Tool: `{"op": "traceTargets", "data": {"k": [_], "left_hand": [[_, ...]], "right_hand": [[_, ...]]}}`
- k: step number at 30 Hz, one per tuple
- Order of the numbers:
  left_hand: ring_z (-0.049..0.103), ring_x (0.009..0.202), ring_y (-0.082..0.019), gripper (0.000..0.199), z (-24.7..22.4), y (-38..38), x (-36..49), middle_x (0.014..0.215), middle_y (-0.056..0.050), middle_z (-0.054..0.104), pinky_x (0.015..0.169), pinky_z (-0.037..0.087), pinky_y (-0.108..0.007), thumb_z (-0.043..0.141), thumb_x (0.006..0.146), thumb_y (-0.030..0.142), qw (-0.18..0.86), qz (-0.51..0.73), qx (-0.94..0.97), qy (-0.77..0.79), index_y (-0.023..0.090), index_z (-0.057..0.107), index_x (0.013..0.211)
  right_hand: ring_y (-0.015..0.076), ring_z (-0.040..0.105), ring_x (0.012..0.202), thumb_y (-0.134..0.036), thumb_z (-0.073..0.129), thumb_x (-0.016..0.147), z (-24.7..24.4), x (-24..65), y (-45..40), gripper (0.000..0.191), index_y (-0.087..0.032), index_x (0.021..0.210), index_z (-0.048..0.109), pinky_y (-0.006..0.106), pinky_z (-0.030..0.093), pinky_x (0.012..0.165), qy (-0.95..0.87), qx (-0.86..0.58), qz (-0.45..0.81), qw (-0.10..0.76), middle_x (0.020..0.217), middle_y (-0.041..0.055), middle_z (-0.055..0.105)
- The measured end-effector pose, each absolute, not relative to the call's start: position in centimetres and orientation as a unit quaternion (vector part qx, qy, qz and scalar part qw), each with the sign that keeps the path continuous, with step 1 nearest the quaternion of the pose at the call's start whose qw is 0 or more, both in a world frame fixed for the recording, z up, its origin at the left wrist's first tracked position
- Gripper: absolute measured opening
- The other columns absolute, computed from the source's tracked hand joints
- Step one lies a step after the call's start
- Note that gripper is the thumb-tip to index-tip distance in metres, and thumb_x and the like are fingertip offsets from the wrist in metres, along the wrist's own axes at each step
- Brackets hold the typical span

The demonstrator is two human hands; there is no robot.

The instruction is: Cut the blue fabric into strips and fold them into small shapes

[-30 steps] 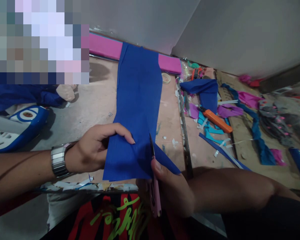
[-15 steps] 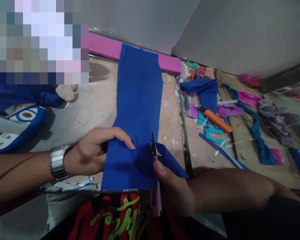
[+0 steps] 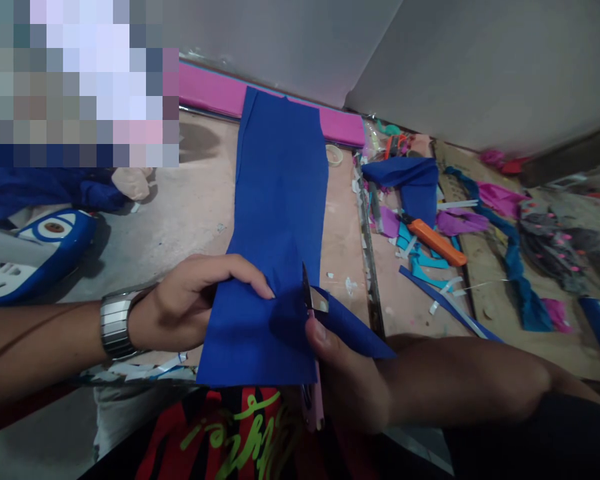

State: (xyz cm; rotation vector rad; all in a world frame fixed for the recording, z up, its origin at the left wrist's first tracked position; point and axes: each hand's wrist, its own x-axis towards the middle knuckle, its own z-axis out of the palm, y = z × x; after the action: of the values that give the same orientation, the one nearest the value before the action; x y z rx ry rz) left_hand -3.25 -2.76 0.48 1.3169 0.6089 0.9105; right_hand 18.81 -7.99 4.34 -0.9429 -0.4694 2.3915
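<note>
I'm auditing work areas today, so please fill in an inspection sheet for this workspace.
Surface: tabletop, marked, with scraps along its near edge.
Job's things: blue sheet, its far end over a pink strip; scissors, with a blue flap to the right of their blades.
Clutter: orange-handled tool, purple piece and blue offcut at right; pale ring beside the sheet.
Grips: left grip pinches the sheet at its left side; right grip holds the scissors.
Cables: nothing seen.
Surroundings: grey wall behind; blue-and-white device at left.
</note>
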Motion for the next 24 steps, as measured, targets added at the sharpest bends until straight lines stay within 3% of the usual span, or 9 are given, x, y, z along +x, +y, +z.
{"op": "traceTargets", "data": {"k": [5,13,24], "left_hand": [[0.078,0.084,-0.018,0.019,1.2,-2.9,-3.0,0.108,-0.003,0.082,0.071,0.064,-0.023,0.083,0.086,0.023,0.671,0.416,0.552,0.269,0.028,0.080,0.104],[0.077,0.088,-0.015,0.016,-0.2,-2.8,-3.5,0.107,-0.002,0.080,0.079,0.061,-0.021,0.072,0.096,0.027,0.611,0.418,0.620,0.259,0.030,0.080,0.110],[0.077,0.087,-0.017,0.016,0.2,-2.8,-3.3,0.103,-0.003,0.081,0.079,0.062,-0.024,0.077,0.092,0.030,0.572,0.417,0.653,0.270,0.030,0.080,0.108]], "right_hand": [[0.0292,0.075,0.113,-0.067,0.074,0.083,3.7,18.9,-8.0,0.053,-0.021,0.111,0.075,0.045,0.059,0.105,-0.190,-0.341,0.883,0.261,0.101,0.0092,0.081],[0.0250,0.076,0.095,-0.076,0.056,0.091,2.9,19.6,-8.1,0.058,-0.021,0.087,0.072,0.038,0.063,0.090,-0.239,-0.311,0.890,0.231,0.074,0.0065,0.074],[0.0216,0.075,0.082,-0.078,0.053,0.092,2.7,19.7,-8.2,0.060,-0.022,0.092,0.073,0.033,0.063,0.079,-0.241,-0.316,0.891,0.220,0.068,0.0039,0.070]]}}
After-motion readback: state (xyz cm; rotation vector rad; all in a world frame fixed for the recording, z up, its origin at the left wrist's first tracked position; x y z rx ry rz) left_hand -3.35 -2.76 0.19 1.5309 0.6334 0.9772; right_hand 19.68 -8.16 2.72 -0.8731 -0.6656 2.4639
